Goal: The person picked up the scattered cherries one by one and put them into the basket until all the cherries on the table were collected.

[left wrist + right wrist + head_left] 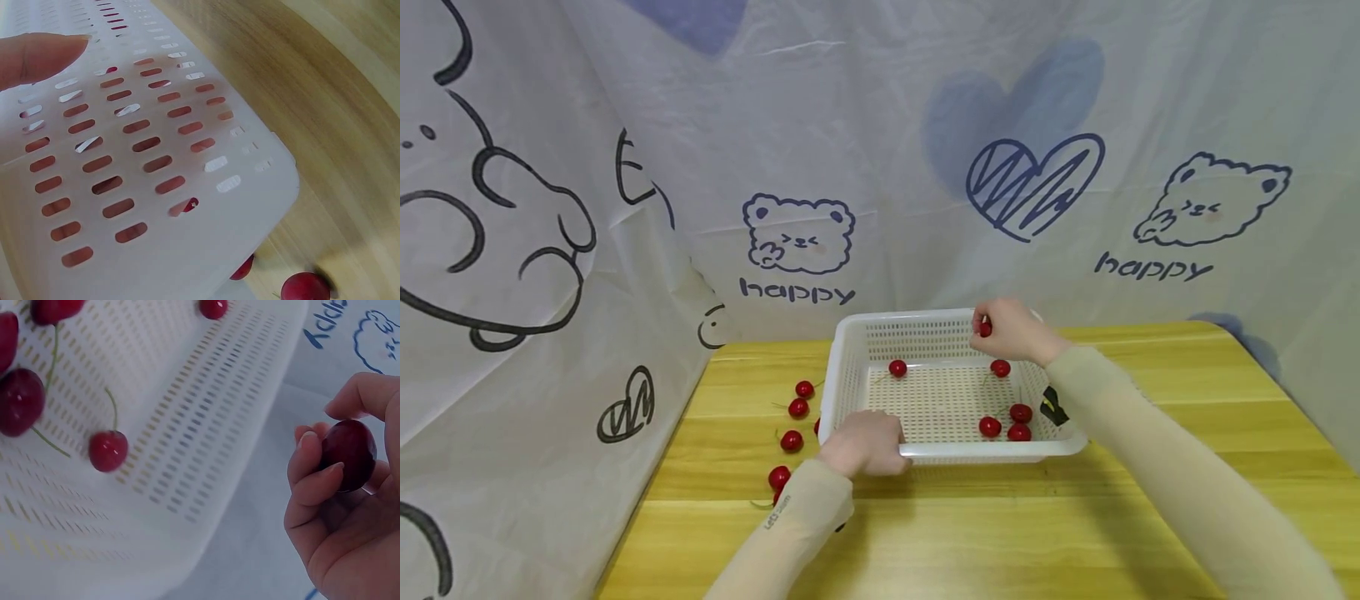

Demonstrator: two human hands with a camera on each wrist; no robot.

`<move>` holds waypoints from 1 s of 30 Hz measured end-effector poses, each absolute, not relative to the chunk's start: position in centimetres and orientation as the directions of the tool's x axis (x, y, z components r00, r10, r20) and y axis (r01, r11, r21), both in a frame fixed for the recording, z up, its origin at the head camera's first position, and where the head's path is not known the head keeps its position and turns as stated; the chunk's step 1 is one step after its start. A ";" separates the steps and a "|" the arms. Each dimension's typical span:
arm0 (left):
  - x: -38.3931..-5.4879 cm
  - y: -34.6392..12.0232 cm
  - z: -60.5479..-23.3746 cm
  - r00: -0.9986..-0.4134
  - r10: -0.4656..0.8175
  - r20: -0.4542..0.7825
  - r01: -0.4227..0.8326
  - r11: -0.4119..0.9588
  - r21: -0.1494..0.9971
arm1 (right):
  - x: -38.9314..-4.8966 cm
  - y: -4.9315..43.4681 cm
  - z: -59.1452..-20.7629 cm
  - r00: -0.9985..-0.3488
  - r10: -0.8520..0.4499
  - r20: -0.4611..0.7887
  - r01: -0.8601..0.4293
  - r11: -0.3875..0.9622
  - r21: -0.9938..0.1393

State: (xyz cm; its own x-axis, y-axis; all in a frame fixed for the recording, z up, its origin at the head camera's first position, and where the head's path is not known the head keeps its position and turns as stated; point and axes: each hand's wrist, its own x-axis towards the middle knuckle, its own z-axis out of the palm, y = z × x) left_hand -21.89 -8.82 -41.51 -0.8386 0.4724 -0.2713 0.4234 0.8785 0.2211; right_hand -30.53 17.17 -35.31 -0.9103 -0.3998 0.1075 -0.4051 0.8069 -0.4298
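A white perforated plastic basket (955, 451) stands on the wooden table. My left hand (868, 442) grips its near wall at the left; in the left wrist view the thumb (44, 57) lies over one side and fingers show through the slots. Above the basket's far right rim, my right hand (1011, 329) holds a dark red cherry (350, 455) in curled fingers. Several cherries lie inside the basket, among them one cherry (898, 368) toward the back left and a cherry (990, 427) in the group at the near right.
Left of the basket, several loose cherries with stems lie on the table (970, 533), including one cherry (792, 441) near my left sleeve. A white printed cloth (895, 167) hangs behind and along the left side. A black and yellow piece (1054, 406) shows beside the right cuff.
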 end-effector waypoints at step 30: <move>-22.0 -8.9 -41.7 -0.837 0.473 -0.275 0.425 0.879 0.218 | -30.2 16.8 -37.0 -0.893 -0.437 -0.109 -0.368 0.848 -0.381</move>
